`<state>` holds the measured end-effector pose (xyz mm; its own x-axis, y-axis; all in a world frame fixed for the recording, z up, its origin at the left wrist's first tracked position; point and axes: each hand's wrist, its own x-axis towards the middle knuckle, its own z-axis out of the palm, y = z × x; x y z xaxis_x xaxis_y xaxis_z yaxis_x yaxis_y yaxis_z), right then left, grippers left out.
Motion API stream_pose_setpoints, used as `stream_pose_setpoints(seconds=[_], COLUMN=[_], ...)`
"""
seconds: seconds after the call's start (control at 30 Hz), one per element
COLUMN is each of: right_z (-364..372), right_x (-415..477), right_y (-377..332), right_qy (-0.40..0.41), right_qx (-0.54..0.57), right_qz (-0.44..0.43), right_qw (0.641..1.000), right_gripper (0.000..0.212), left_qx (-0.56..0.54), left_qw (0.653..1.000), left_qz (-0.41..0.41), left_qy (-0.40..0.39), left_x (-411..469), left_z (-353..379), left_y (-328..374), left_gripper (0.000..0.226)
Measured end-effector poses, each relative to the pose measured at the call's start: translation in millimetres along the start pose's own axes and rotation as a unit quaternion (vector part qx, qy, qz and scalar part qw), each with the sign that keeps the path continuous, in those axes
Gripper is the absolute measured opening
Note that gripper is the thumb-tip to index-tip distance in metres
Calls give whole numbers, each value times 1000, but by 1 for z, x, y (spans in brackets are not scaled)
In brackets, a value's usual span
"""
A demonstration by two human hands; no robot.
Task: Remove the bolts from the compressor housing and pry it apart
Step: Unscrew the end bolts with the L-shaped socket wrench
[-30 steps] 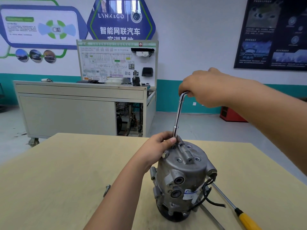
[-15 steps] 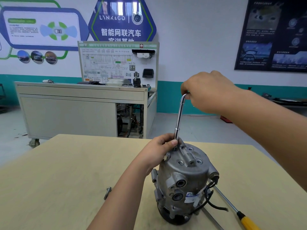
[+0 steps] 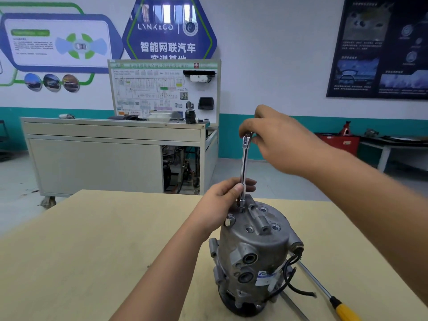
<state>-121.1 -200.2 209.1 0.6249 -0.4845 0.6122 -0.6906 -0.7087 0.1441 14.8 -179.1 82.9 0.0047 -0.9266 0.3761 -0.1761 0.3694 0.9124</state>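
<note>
An automotive training workshop: a wiring-diagram trainer board (image 3: pixel 164 91) on a wheeled cabinet (image 3: pixel 111 156), car-technology posters (image 3: pixel 379 47), a red toolbox (image 3: pixel 340 142).

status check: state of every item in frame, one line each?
compressor: upright on the table, housing in one piece.
wrench: upright, lower end on the housing top.
left hand: pinches the wrench's lower shaft.
right hand: holds the wrench's bent top.
hex bolt: in the housing rim, not removed.
screwdriver: lying on the table right of the compressor, untouched.
</note>
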Motion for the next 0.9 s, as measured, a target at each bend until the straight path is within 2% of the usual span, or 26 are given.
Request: stream_pose_setpoints(seconds=[0.07,0.1,0.13,0.2,0.27,0.37,0.43,0.5,0.57,0.9], right_z=[11,18,27,44,61,84,94,98,99,103], right_x=[-6,-10,-15,-25,-33,-45,-49,-50,-49,-51], right_y=[0,-2,-3,-3,-3,-5,-7,-7,-7,-3], right_qy=[59,94,131,180,187,159,130,108,105,123], right_qx=[109,187,278,467,579,638,641,609,575,565], right_qz=[14,32,62,133,179,202,192,173,167,204], right_qw=[992,977,950,855,773,726,732,766,794,790], right_gripper=[37,38,38,32,27,31,28,13,17,16], left_qx=[-23,-29,-30,-27,-29,-49,-75,-100,-120,-201], left_qw=[999,999,999,999,998,997,995,993,991,979], left_qz=[1,3,6,11,15,16,18,14,4,-36], left_qy=[23,30,36,44,51,57,60,64,63,23], left_x=[-2,-2,-3,-2,-2,-2,-3,-3,-3,-3], left_z=[4,5,7,9,12,15,17,18,18,14], left_y=[-3,-4,-4,-6,-6,-7,-7,-7,-8,-16], left_gripper=[31,30,29,28,27,25,23,21,20,26])
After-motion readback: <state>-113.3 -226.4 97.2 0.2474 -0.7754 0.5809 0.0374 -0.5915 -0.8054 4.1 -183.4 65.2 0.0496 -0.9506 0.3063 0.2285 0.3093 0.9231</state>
